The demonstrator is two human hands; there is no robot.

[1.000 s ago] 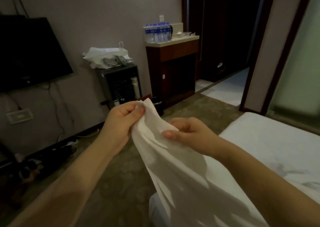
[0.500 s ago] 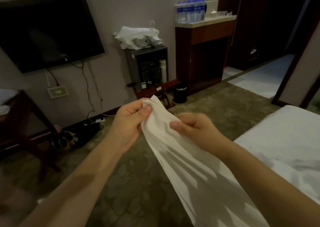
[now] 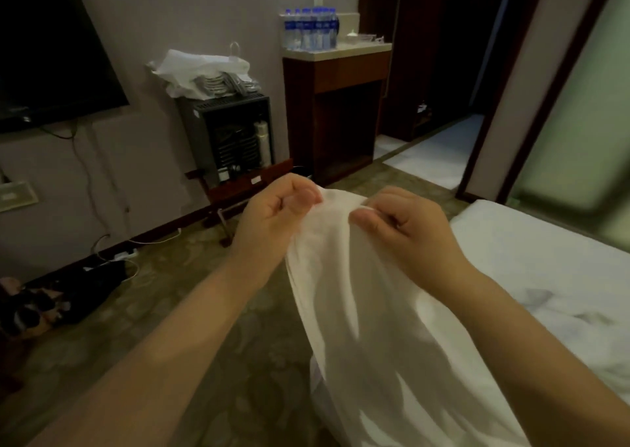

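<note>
A white sheet (image 3: pixel 361 310) hangs in folds from its top edge down past the bottom of the view, in front of me. My left hand (image 3: pixel 272 218) pinches the top edge between thumb and curled fingers. My right hand (image 3: pixel 405 228) pinches the same edge a short way to the right, fingers curled. The two hands are close together at the same height, with a short span of cloth bunched between them. The sheet's lower end is out of view.
A white bed (image 3: pixel 552 276) lies at the right. A black mini fridge (image 3: pixel 231 136) on a low stand, a wooden cabinet (image 3: pixel 337 105) with water bottles (image 3: pixel 310 32), and a wall television (image 3: pixel 51 58) line the far wall. Cables and shoes (image 3: pixel 30 306) lie on the carpet at left.
My hands have shifted along the sheet's top edge and now hold it level, side by side. The left hand's corner no longer sticks up. The view has swung back to the right.
</note>
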